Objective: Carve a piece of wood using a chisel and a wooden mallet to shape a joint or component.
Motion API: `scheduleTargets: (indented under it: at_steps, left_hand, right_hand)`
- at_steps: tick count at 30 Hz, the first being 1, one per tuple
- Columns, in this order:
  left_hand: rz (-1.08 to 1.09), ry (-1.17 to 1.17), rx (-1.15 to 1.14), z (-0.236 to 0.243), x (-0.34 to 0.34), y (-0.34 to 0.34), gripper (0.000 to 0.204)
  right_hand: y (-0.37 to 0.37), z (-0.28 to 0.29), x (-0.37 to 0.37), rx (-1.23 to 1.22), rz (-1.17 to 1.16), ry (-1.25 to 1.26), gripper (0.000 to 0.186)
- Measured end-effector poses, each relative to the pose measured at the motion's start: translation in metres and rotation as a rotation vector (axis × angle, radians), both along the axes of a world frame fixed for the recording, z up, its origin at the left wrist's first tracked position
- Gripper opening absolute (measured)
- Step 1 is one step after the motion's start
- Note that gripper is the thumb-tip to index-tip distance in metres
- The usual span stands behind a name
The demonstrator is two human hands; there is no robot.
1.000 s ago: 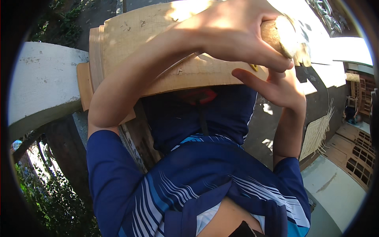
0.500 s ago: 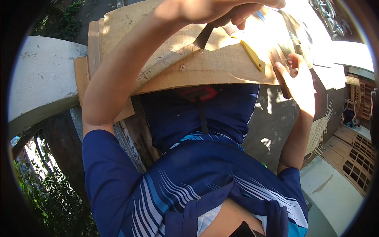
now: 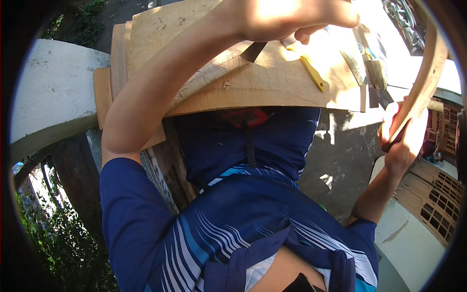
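Two hands apart, with chisel in left hand's curl over board and bar clamped low in right hand, right of board; likely stiff, moderately heavy, best gripped firmly there.

No word, number or sign can be read. Thin dark lines that resemble handwriting mark 1 pale wooden strip, just below and to the left of the left hand's grip; they are too faint and small to make out. Farther below that same grip, 1 red patch on the dark trousers lies in shadow, and any lettering there cannot be told.
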State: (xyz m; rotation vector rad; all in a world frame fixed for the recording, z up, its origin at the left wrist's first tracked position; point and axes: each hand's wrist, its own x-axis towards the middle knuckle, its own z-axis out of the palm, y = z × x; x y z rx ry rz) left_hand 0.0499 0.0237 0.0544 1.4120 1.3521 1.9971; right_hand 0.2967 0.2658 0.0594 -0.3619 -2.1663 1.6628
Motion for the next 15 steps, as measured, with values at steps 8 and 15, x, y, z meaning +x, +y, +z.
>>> scheduleTargets:
  at_steps: [8, 15]
  left_hand:
    - [-0.095, -0.149, -0.091, 0.011, 0.007, -0.002, 0.005]
    - [-0.018, 0.267, 0.079, -0.004, -0.017, 0.018, 0.020]
  right_hand:
    - [-0.003, 0.064, 0.020, 0.375, 0.089, 0.030, 0.066]
    - [-0.013, 0.065, 0.011, 0.417, -0.046, -0.193, 0.046]
